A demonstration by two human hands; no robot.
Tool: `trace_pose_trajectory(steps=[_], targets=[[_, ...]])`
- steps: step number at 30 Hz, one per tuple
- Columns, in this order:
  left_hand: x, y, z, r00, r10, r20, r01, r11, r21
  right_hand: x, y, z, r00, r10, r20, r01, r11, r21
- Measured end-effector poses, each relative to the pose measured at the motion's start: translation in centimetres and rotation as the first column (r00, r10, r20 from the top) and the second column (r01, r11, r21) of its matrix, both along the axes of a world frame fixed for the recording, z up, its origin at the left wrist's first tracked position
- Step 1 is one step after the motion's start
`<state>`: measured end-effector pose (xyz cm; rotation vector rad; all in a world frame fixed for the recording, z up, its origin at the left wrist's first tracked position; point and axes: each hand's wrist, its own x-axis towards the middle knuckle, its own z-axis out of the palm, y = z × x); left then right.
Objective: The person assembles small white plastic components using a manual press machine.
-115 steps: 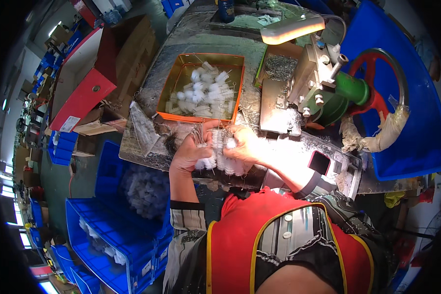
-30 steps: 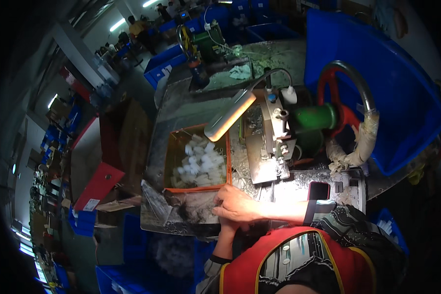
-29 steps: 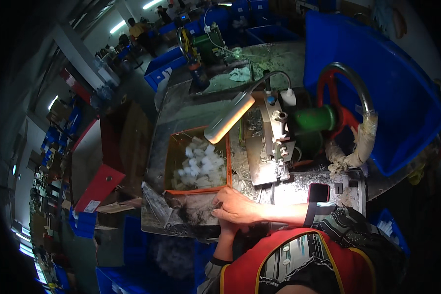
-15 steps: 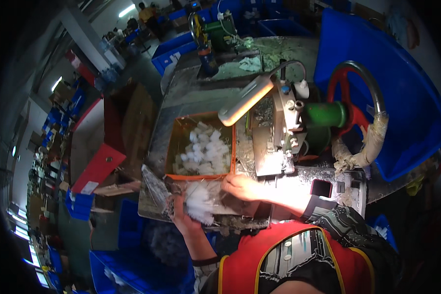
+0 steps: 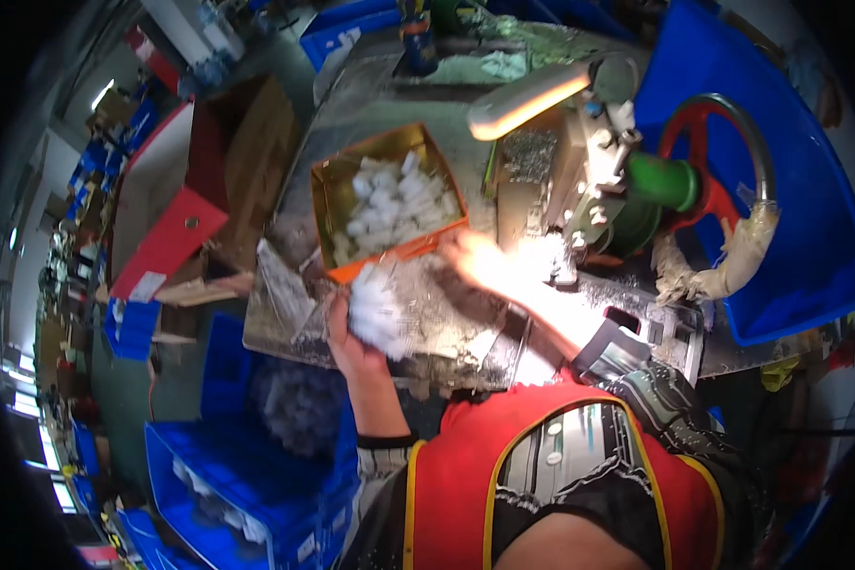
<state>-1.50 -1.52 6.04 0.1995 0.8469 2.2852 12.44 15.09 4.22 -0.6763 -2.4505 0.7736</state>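
Note:
My left hand (image 5: 350,344) is closed round a bundle of white bristly pieces (image 5: 378,312), held over the near edge of the workbench. My right hand (image 5: 477,258) is at the near right corner of a shallow orange box (image 5: 402,251). Its fingers seem to touch the rim, but glare and blur hide how they are bent. Inside the box lies a heap of small white pieces (image 5: 389,204). The box sits at an angle on the bench, just beyond both hands.
Right of the box stands a machine with a green cylinder (image 5: 663,182), a red handwheel (image 5: 701,180) and a lit lamp (image 5: 530,103). Large blue bins stand at the right (image 5: 798,256) and lower left (image 5: 247,489). A red-sided carton (image 5: 176,233) is at the left.
The orange box has turned, its near right corner now farther from me than its left. My right hand has stayed by that corner. The bristly bundle remains in my left hand; the view has shifted.

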Motion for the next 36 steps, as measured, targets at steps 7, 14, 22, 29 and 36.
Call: trace_pose_trajectory(steps=[7,14,22,29,36], targets=[[0.6,1.6,-1.9,0.994,-0.023,0.107,0.011,0.993,0.117,1.0,-1.0,4.6,0.972,-0.184,-0.149,0.108,0.905,-0.413],[1.2,1.4,-1.9,0.997,-0.082,0.003,0.08,0.982,0.172,2.3,-2.4,6.1,0.953,-0.123,-0.276,0.028,0.945,-0.325],[1.1,0.8,-1.9,0.988,-0.153,-0.013,0.153,0.971,0.182,1.8,-0.3,4.0,0.965,-0.229,-0.127,0.035,0.595,-0.803],[1.6,0.8,-2.6,0.965,-0.26,-0.028,0.261,0.949,0.175,0.2,0.2,7.3,0.956,-0.22,-0.192,-0.068,0.471,-0.88],[2.0,1.6,-1.6,0.988,-0.115,-0.101,0.13,0.979,0.16,-2.8,4.0,7.9,0.929,-0.218,-0.3,0.258,0.961,0.102]])
